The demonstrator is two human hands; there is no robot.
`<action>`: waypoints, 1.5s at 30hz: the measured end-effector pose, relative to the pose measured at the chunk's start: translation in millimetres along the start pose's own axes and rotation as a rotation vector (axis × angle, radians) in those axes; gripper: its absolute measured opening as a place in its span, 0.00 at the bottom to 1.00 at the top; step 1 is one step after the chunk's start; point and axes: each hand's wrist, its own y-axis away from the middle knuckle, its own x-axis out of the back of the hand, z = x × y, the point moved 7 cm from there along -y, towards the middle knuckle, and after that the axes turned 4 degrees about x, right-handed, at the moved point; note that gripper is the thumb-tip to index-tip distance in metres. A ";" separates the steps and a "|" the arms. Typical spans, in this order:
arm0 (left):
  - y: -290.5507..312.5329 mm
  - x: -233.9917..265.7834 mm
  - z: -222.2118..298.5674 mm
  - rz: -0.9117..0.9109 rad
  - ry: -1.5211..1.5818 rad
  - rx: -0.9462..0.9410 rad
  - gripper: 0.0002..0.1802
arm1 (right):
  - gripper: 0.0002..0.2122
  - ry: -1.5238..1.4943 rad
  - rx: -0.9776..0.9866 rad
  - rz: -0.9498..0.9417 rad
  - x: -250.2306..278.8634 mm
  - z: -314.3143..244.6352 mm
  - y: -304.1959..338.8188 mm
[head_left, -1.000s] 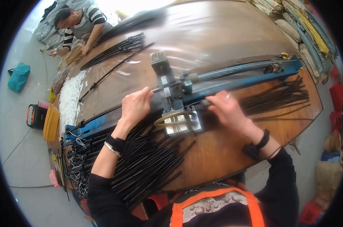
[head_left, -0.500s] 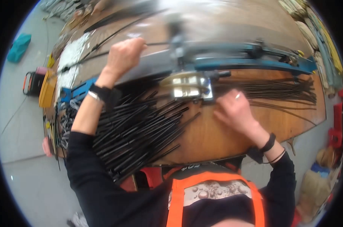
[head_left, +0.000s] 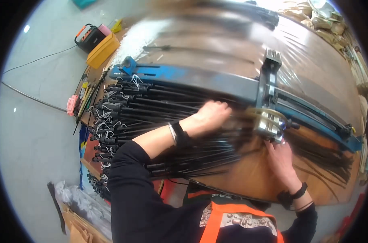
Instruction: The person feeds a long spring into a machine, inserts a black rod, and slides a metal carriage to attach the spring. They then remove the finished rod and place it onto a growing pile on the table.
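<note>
A shiny metal clamp block (head_left: pixel 270 125) with a tan hose sits on the near side of a long blue and grey bench fixture (head_left: pixel 232 85). My right hand (head_left: pixel 280 156) is at the block's near edge, its fingers bent and their tips partly hidden there. To the left of the block, my left hand (head_left: pixel 212 115) is closed over a pile of thin black rods (head_left: pixel 163 111); blur hides what its fingers grip. Dark handles with white cord loops (head_left: pixel 107 115) end the rods on the left. Thin brown rods (head_left: pixel 326 158) lie right of the block.
The fixture crosses the wooden table (head_left: pixel 248 178), with a blue rail (head_left: pixel 317 117) at its right. Clear plastic sheeting (head_left: pixel 309 60) covers the far side. A yellow box (head_left: pixel 102 50) and a black case (head_left: pixel 90 38) stand far left. Wrapped bundles (head_left: pixel 326 20) line the far right.
The view has turned, showing more of the rods' cord-looped ends. My left hand has come from beyond the fixture back over the black rods. My right hand remains by the clamp block.
</note>
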 end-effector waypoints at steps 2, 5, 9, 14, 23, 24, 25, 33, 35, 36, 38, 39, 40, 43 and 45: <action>-7.2 6.2 14.5 -0.039 0.037 -0.025 0.07 | 0.15 -0.134 -0.132 0.031 17.8 6.9 11.7; -0.4 3.6 6.1 -0.100 0.116 -0.005 0.09 | 0.14 -0.278 -0.304 -0.051 2.4 16.9 11.9; 14.4 17.6 24.6 -0.127 0.100 -0.059 0.09 | 0.12 -1.251 -0.745 -0.278 -9.9 26.0 20.9; 20.9 41.5 61.0 -0.155 0.167 -0.099 0.09 | 0.13 -1.419 -0.622 -0.113 -18.1 24.5 40.2; 26.0 63.1 85.3 -0.179 0.158 -0.038 0.08 | 0.16 -0.652 -0.435 0.103 16.8 3.5 30.9; 26.1 64.7 87.2 -0.185 0.160 -0.046 0.08 | 0.17 -0.674 -0.449 0.156 22.0 2.4 32.7; 25.7 67.3 87.2 -0.175 0.157 -0.046 0.08 | 0.17 -0.695 -0.462 0.209 25.9 1.8 34.1; 20.6 89.0 108.2 -0.095 0.168 -0.057 0.07 | 0.12 -0.963 -0.529 0.442 39.8 14.3 44.7; 18.3 91.8 116.5 -0.103 0.171 -0.090 0.08 | 0.11 -0.928 -0.511 0.483 38.4 15.0 48.1; 17.6 92.7 118.4 -0.106 0.171 -0.091 0.08 | 0.11 -0.891 -0.492 0.520 37.5 14.6 50.5; 16.6 94.6 123.4 -0.113 0.184 -0.109 0.07 | 0.11 -0.859 -0.474 0.556 36.5 14.7 55.0; 17.5 95.2 126.0 -0.116 0.191 -0.118 0.08 | 0.11 -0.778 -0.401 0.586 42.0 14.0 56.0; 19.5 95.4 127.7 -0.121 0.193 -0.116 0.08 | 0.11 -0.698 -0.329 0.614 47.6 12.6 57.7; 20.7 93.2 128.9 -0.224 0.254 -0.119 0.09 | 0.12 -0.514 -0.154 0.599 54.5 8.2 64.5; 25.6 91.5 125.8 -0.355 0.288 -0.082 0.09 | 0.14 -0.317 0.043 0.504 52.5 -8.7 66.9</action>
